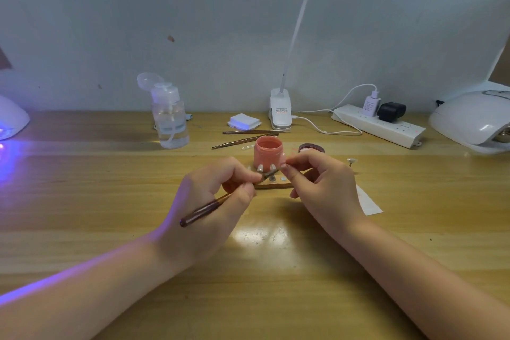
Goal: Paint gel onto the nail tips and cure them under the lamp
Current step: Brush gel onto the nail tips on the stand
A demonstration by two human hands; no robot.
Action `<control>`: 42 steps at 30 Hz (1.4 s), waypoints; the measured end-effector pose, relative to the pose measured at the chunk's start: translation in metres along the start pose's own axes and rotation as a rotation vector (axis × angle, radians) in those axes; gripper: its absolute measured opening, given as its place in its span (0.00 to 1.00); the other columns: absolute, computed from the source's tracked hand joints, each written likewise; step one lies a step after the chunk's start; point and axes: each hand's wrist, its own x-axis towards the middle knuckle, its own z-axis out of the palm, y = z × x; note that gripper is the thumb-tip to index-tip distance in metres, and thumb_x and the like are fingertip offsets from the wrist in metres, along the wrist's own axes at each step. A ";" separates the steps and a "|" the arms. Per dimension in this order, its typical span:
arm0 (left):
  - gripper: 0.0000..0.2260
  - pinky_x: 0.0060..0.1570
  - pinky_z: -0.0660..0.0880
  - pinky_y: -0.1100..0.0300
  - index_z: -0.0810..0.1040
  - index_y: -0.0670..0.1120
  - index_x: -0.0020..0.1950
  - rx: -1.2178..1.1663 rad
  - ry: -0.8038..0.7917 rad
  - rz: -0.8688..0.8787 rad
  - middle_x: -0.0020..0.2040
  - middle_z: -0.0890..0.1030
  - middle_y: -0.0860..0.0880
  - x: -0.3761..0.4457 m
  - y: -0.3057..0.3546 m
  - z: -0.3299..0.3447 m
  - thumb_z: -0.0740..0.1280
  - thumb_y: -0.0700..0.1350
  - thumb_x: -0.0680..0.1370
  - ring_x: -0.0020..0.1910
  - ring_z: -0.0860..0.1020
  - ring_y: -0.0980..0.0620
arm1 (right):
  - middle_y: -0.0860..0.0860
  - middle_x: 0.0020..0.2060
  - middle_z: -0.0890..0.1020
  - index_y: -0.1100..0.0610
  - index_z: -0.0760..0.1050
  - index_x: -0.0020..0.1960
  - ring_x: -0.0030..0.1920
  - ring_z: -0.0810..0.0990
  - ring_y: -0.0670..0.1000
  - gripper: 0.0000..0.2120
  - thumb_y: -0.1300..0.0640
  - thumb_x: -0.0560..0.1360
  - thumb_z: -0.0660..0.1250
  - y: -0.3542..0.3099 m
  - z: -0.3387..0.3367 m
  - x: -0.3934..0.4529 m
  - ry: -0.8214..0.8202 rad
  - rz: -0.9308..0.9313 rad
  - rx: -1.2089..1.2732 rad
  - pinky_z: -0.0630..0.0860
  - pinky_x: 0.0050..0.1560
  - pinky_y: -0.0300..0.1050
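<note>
Two nail tips (pixel 266 168) beyond brush-holding fingers (pixel 242 174)

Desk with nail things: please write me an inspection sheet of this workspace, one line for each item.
Surface: wooden desk, glare patch near the wrists.
Job's things: open pink jar; its lid beside it; nail tips on a holder; lit lamp far left; second lamp far right.
Clutter: pump bottle, two spare brushes, white pad, paper slip.
Hands: left hand holds a brush; right hand pinches something small, too small to tell.
Cables: white cable from the clip light; power strip with two plugs.
Surroundings: pale wall, a few marks.
</note>
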 end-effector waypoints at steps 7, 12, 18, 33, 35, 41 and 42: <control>0.06 0.34 0.74 0.66 0.81 0.47 0.39 -0.159 0.179 -0.217 0.30 0.81 0.52 0.032 0.006 -0.008 0.64 0.43 0.71 0.32 0.77 0.56 | 0.46 0.35 0.82 0.53 0.82 0.44 0.31 0.81 0.51 0.03 0.60 0.73 0.72 0.000 0.001 0.001 0.004 0.024 0.018 0.79 0.34 0.47; 0.11 0.26 0.72 0.65 0.81 0.42 0.36 -0.015 0.143 -0.462 0.23 0.78 0.51 0.093 -0.001 -0.016 0.63 0.38 0.76 0.23 0.74 0.57 | 0.47 0.34 0.82 0.53 0.82 0.42 0.32 0.80 0.55 0.04 0.60 0.73 0.72 0.001 0.003 0.000 -0.003 -0.006 -0.001 0.77 0.37 0.56; 0.06 0.25 0.67 0.64 0.78 0.41 0.38 0.204 -0.105 -0.667 0.26 0.77 0.49 0.142 -0.011 0.003 0.65 0.40 0.73 0.24 0.71 0.54 | 0.46 0.33 0.82 0.53 0.82 0.41 0.30 0.78 0.53 0.03 0.61 0.72 0.72 0.003 0.006 0.000 0.002 -0.030 -0.003 0.77 0.35 0.54; 0.08 0.23 0.66 0.68 0.80 0.41 0.39 -0.221 0.073 -0.855 0.22 0.74 0.52 0.124 -0.030 -0.015 0.63 0.39 0.75 0.22 0.69 0.56 | 0.43 0.32 0.81 0.55 0.82 0.42 0.30 0.76 0.49 0.02 0.60 0.72 0.73 0.004 0.005 0.001 -0.016 -0.038 -0.049 0.72 0.33 0.39; 0.08 0.24 0.67 0.68 0.80 0.41 0.39 -0.293 0.097 -0.863 0.23 0.75 0.52 0.114 -0.031 -0.022 0.63 0.40 0.75 0.20 0.70 0.57 | 0.43 0.32 0.81 0.55 0.82 0.42 0.30 0.76 0.49 0.01 0.60 0.72 0.72 0.004 0.005 0.001 -0.021 -0.044 -0.057 0.73 0.33 0.42; 0.09 0.26 0.69 0.66 0.80 0.43 0.38 -0.288 0.148 -0.898 0.24 0.77 0.51 0.096 -0.032 -0.032 0.63 0.40 0.76 0.26 0.73 0.55 | 0.44 0.32 0.81 0.55 0.82 0.42 0.30 0.77 0.49 0.01 0.60 0.73 0.72 0.003 0.004 0.000 -0.027 -0.040 -0.061 0.75 0.34 0.46; 0.09 0.26 0.70 0.66 0.80 0.43 0.38 -0.316 0.165 -0.890 0.25 0.78 0.51 0.094 -0.031 -0.032 0.63 0.40 0.76 0.27 0.74 0.55 | 0.44 0.32 0.81 0.55 0.82 0.42 0.30 0.78 0.49 0.01 0.60 0.73 0.72 0.003 0.004 0.000 -0.024 -0.040 -0.064 0.75 0.35 0.47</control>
